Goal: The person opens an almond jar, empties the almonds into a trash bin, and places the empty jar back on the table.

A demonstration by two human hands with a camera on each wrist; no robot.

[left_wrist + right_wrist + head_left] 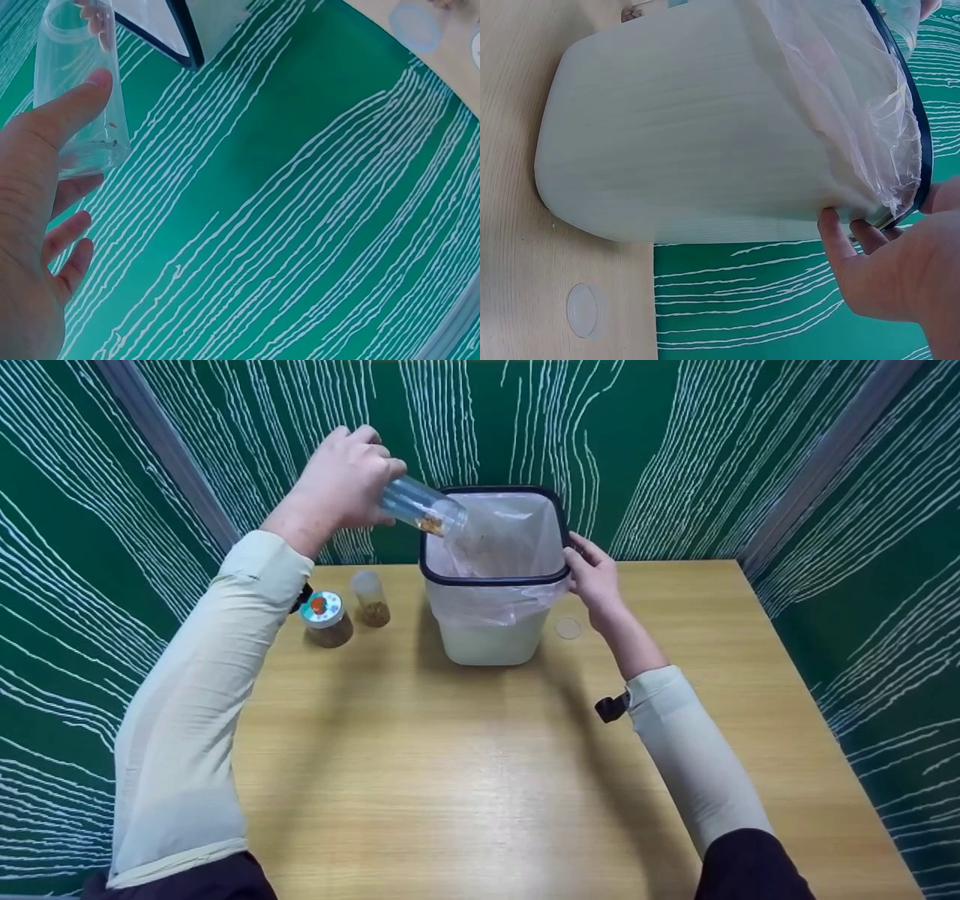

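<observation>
My left hand (346, 480) grips a clear plastic cup (422, 504), tilted with its mouth over the bin's left rim. A few brown pieces lie near that mouth; in the left wrist view the thumb presses along the cup (79, 105). A white trash bin (491, 641) with a black rim and a thin plastic liner (517, 532) stands at the table's far edge. My right hand (596, 574) holds the bin's right rim, thumb on top and fingers against the outside wall, as the right wrist view (900, 262) shows.
Left of the bin, a second clear cup (370, 598) has brown pieces at its bottom. Beside it stands a jar (328, 619) with a colourful lid. A clear round lid (568, 628) lies right of the bin on the wooden table (480, 780). Green walls (675, 457) enclose the table.
</observation>
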